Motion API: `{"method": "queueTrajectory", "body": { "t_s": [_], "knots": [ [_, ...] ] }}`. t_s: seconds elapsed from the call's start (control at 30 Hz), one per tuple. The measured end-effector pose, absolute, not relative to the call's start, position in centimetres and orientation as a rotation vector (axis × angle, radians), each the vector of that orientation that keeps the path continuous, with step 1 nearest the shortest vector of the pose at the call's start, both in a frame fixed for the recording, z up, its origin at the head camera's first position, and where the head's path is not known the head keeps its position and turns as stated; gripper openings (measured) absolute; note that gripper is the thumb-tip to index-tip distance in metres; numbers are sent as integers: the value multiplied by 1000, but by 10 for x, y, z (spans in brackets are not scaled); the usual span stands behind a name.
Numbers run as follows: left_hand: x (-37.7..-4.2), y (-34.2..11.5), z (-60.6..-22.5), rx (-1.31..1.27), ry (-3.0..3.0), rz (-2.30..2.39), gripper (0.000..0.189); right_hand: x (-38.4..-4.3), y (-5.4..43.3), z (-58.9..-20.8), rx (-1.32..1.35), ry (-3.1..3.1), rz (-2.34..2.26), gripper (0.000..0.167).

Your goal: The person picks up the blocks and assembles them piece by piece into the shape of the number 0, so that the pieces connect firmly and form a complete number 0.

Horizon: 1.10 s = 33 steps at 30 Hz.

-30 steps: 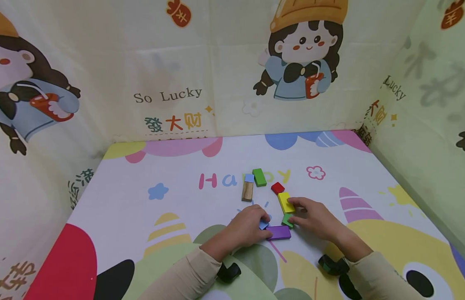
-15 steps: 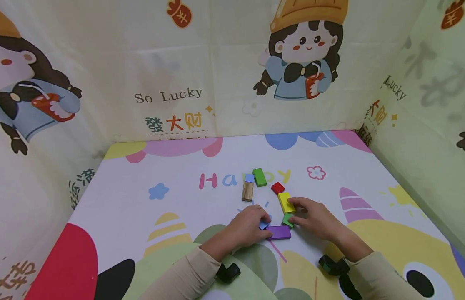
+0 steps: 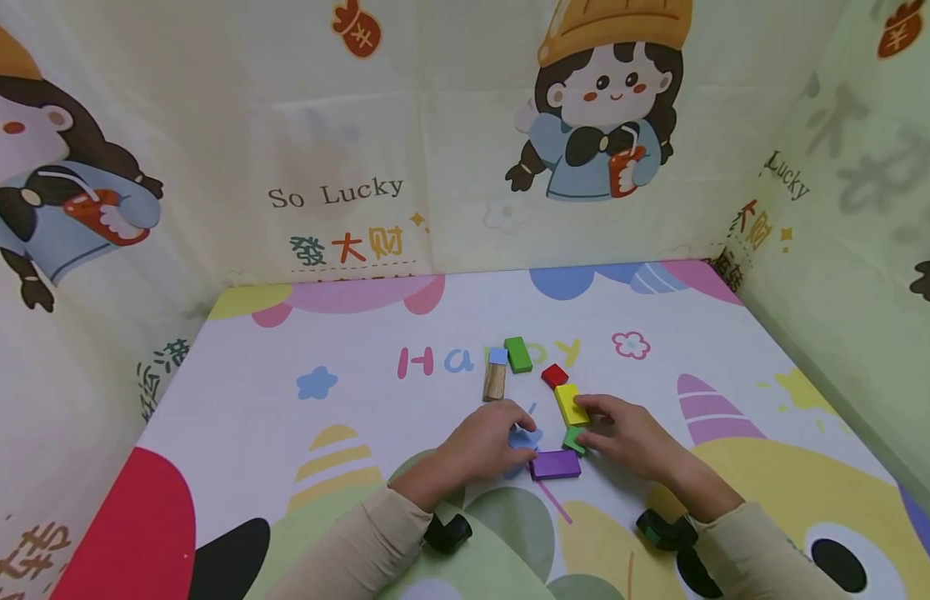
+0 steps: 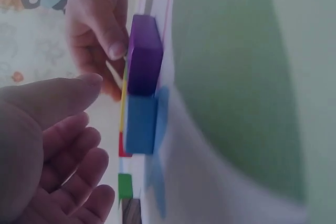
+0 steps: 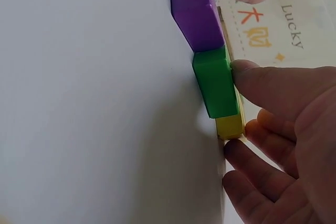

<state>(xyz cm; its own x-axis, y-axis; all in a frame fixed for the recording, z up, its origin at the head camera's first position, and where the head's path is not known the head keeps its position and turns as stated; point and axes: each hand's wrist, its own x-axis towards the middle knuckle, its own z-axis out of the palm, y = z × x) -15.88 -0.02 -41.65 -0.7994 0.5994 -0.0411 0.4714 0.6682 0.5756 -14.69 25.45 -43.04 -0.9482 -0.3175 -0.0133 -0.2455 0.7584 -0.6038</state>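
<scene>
My left hand [image 3: 483, 442] hovers just left of the purple block [image 3: 555, 465], thumb and fingers apart. In the left wrist view a blue block [image 4: 140, 124] stands end to end with the purple one, and that hand's fingers are off both. My right hand [image 3: 630, 433] rests at the right of the row, its thumb against the green block [image 5: 216, 83] and its fingertips at the yellow block [image 3: 572, 404]. Past the yellow one lies a red block [image 3: 554, 376]. Farther back are another green block [image 3: 518, 354], a light blue block [image 3: 497, 356] and a brown wood-grain block [image 3: 494, 382].
The blocks form a curved, partly open ring on a printed table mat [image 3: 247, 400]. Cream fabric [image 3: 465, 150] with cartoon prints hangs behind and at both sides. Black cameras are strapped to both wrists.
My left hand has drawn back slightly to the left and away from me, its fingers coming off the blue and purple blocks. My right hand stays in place.
</scene>
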Motion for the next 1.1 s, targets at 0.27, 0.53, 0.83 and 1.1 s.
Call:
{"method": "queueTrajectory", "body": {
  "t_s": [0.27,0.53,0.83,1.1],
  "knots": [
    [-174,-12,-413,770,2683,841,43,-146,253,-429,-431,2845,-959,54],
    [-193,-26,-411,747,2685,941,49,-144,252,-430,-404,2848,-953,54],
    [-213,-32,-412,710,2696,883,55,-145,252,-431,-431,2848,-968,55],
    [-227,-35,-416,702,2687,850,49,-145,252,-431,-424,2847,-972,54]
  ]
}}
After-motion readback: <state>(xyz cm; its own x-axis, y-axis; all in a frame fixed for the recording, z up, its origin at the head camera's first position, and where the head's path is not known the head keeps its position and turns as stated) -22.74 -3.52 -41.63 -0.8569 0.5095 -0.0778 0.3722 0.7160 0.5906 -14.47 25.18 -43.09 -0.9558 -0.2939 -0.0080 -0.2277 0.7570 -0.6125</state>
